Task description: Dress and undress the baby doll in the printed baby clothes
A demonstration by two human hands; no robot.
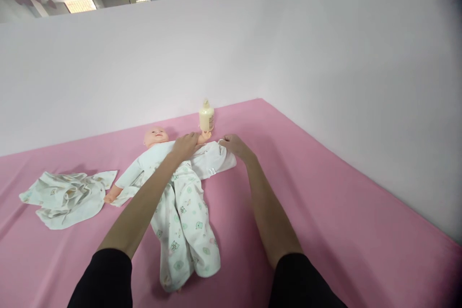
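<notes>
A baby doll (156,135) lies on its back, wearing a white top (135,169) and pale pants (195,221) with a green animal print. My left hand (186,146) is closed around the doll's arm on the right side, just below the small doll hand (205,136). Spread beside that arm is a white garment (212,158), its lower layers partly under the doll. My right hand (234,146) pinches the upper edge of this garment, a short way right of the doll's hand. My left forearm hides part of the doll's chest.
A pump bottle (206,116) of pale yellow liquid stands behind the doll's hand, near the wall (173,67). To the left lies a crumpled printed cloth (70,197), close to the doll's other hand (113,194). Everything rests on a pink padded surface (325,231) bordered by white walls.
</notes>
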